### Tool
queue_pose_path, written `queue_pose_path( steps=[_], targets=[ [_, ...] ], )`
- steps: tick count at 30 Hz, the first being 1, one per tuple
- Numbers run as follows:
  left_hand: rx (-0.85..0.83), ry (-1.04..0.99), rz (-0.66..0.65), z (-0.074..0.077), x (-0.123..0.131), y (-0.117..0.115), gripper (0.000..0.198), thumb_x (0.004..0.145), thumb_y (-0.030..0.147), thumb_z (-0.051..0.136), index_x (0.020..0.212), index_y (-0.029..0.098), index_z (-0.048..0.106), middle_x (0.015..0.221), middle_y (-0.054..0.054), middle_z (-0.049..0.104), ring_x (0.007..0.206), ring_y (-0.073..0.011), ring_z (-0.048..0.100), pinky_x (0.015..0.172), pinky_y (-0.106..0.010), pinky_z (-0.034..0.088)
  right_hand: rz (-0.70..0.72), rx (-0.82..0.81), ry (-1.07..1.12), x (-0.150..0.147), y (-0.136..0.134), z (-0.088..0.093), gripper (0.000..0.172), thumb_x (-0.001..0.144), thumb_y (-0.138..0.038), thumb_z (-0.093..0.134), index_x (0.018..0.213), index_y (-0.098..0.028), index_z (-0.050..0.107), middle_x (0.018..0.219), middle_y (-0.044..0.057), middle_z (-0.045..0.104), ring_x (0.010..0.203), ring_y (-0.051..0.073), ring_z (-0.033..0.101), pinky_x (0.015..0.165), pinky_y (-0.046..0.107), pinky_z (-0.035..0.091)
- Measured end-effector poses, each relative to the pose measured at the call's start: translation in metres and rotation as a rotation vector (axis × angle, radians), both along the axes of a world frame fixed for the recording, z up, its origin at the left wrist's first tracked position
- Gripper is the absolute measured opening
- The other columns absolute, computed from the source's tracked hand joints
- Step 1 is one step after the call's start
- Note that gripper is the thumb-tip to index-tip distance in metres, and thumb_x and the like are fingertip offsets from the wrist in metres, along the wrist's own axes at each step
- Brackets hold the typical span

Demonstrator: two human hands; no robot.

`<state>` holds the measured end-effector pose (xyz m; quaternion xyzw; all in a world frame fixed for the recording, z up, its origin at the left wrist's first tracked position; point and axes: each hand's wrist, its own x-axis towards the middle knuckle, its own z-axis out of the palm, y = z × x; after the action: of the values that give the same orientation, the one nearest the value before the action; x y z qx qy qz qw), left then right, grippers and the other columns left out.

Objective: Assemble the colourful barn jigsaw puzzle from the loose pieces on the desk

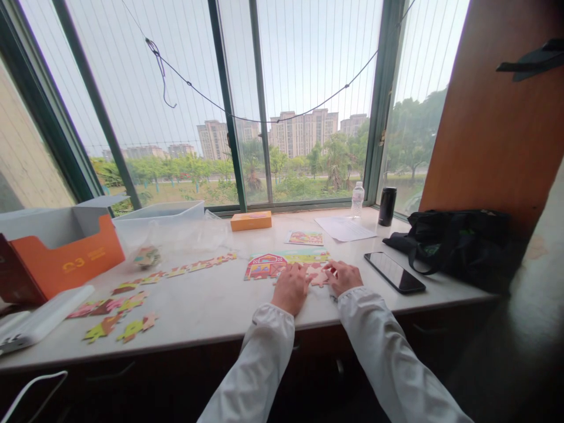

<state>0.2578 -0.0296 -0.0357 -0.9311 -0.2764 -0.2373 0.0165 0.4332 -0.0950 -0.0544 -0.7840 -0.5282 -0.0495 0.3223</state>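
Sleeves (268, 346) white, nearest you | left hand (289, 288), right hand (344, 277): fingers spread flat, pressing down, pinching nothing | pink puzzle pieces (318, 275) lie between them, long axis sideways | farm puzzle (264, 266) ahead, nearer left hand

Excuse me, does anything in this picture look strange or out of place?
Yes: a thin black cord sags across the window, with a tangled loop dangling near its left end, so it looks makeshift. The loose jigsaw pieces near the farm jigsaw puzzle, under the left hand and right hand, seem normal.
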Motion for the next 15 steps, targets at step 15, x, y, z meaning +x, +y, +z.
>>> queue_pose_path(
  steps=[15],
  targets=[
    [-0.033,-0.008,0.110,-0.0015,-0.0080,-0.0029,0.036,0.085,0.006,0.040,0.108,0.020,0.064,0.108,-0.008,0.060,0.103,-0.0204,0.052,0.090,-0.032,0.045,0.004,-0.012,-0.002,0.0071,0.0020,-0.0078,0.022,0.085,-0.021,0.050,0.095,-0.026,0.069,0.092,0.001,0.067,0.086,0.014,0.062,0.091,0.032,0.032]
  ],
)
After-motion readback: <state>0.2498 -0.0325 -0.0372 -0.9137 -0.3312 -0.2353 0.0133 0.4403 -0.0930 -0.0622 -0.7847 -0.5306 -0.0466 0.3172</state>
